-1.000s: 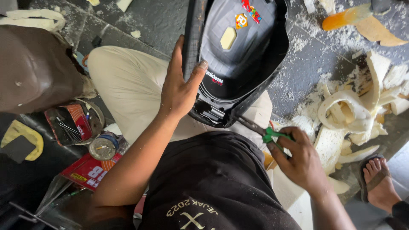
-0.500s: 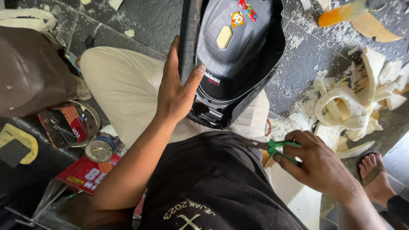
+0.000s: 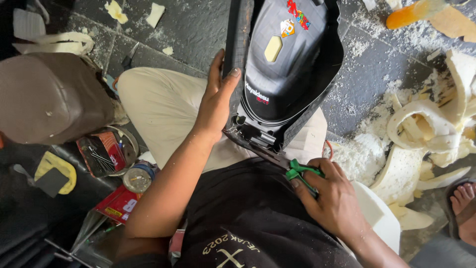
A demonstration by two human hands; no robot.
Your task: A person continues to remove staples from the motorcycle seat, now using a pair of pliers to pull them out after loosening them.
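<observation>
A black motorcycle seat base (image 3: 290, 74), underside up with stickers on it, rests across my lap. My left hand (image 3: 216, 99) grips its left edge, thumb over the rim. My right hand (image 3: 333, 198) is closed around a green-handled tool (image 3: 299, 172) whose tip touches the near end of the seat base. I sit in beige trousers and a black shirt.
Yellowish foam offcuts (image 3: 426, 129) and white crumbs lie on the dark tiled floor at right, with a foot in a sandal (image 3: 463, 198). At left sit a brown seat cover (image 3: 49, 97), a tin of small tools (image 3: 104, 151), a round tape roll (image 3: 138, 177) and a red packet (image 3: 116, 206).
My right hand has drawn the green-handled tool in closer to the near end of the seat base. The left hand keeps its hold on the seat edge.
</observation>
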